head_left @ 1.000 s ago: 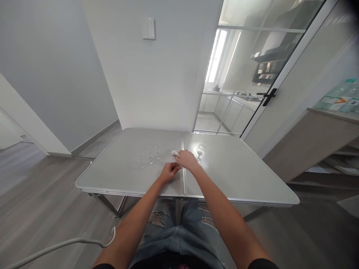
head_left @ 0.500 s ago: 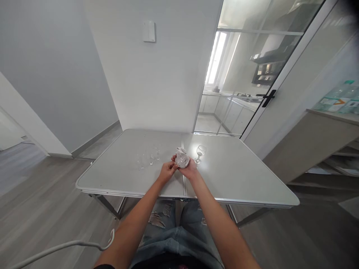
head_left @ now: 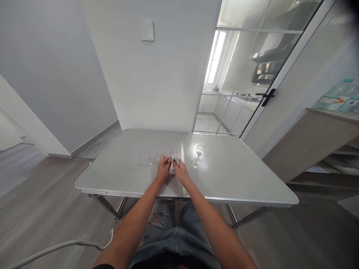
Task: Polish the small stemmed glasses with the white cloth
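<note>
Over the middle of the table, my left hand (head_left: 163, 169) has its fingers closed on a clear glass (head_left: 170, 152), mostly hidden by the fingers and a cloth. A light grey-white cloth (head_left: 175, 157) is bunched in my right hand (head_left: 181, 172), thumb pressed on it, against the glass. To the right of my hands a stemmed wine glass (head_left: 200, 151) stands upright on its foot. Left of my hands, several clear glasses (head_left: 150, 158) stand on the table, their outlines faint.
The grey folding table (head_left: 230, 175) has a metal rim and a seam down its middle. Behind it rises a white wall (head_left: 157, 82) beside a glazed door (head_left: 238, 74). Bottles (head_left: 340, 95) sit on a cabinet at right. A pale cable (head_left: 64, 244) curves at lower left.
Both hands have shifted slightly left and turned. The glass, earlier facing me in the cloth, is now tipped to the left, with the cloth upright beside it. The standing glasses have not moved.
</note>
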Motion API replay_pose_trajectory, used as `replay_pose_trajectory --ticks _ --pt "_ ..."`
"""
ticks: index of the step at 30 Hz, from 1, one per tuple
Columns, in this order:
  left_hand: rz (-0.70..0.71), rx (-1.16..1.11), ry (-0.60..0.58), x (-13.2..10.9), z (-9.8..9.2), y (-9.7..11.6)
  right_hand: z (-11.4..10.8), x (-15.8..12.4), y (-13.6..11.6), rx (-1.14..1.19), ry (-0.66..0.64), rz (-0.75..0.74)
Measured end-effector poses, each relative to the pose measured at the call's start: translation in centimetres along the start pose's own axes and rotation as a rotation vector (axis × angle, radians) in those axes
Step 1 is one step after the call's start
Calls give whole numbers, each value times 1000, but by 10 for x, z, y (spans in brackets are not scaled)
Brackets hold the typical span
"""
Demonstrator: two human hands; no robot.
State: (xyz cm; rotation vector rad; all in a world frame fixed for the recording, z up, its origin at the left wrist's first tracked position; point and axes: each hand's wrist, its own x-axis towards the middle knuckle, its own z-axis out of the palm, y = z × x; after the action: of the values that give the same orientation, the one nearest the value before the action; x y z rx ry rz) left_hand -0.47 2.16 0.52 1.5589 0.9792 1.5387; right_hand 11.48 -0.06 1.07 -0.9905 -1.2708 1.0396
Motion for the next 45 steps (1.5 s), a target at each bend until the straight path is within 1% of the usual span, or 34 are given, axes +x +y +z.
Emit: replay_pose_trajectory --ticks 4,7,12,15,18,20,21,23,25,27,28,30,33,36,39,42,43,45 --pt "-34 -99 -49 0 0 0 -11 1 -2 -148 -78 -30" --pt "-41 -123 -82 -1 1 -1 -24 3 -3 -277 -127 -52" --pt "-111 -233 -124 -4 4 -2 -46 2 -14 -492 -267 -119" --pt "-129 -298 -180 -6 5 0 -54 -1 -19 -529 -312 -156" --pt "-157 -272 -218 -7 4 2 -59 -4 -19 -521 -327 -160" --pt "-179 -243 -228 -8 3 3 -61 -6 -17 -500 -288 -178" --pt "-187 -231 -222 -8 3 3 -62 -7 -17 -478 -240 -185" --pt "-194 -217 -189 -8 3 4 -64 -10 -16 -375 -94 -165" --pt "-188 -214 -150 -8 3 4 -66 -12 -18 -147 74 -103" --pt "-174 -223 -131 -7 4 4 -67 -13 -22 174 198 -38" --pt "-165 -230 -129 -7 4 4 -68 -14 -24 333 229 -7" --pt "-150 -245 -130 -7 4 5 -69 -16 -30 586 223 38" --pt "-136 -260 -119 -7 4 8 -69 -22 -38 780 153 47" --pt "-131 -260 -104 -7 3 10 -69 -29 -47 824 147 43" --pt "-137 -259 -90 -7 2 10 -75 -36 -62 823 187 8" --pt "-147 -264 -93 -7 3 8 -85 -37 -79 796 271 -138" --pt "-149 -265 -99 -7 4 7 -87 -36 -82 750 301 -198" --pt "-150 -265 -110 -7 4 6 -89 -33 -83 573 360 -295"
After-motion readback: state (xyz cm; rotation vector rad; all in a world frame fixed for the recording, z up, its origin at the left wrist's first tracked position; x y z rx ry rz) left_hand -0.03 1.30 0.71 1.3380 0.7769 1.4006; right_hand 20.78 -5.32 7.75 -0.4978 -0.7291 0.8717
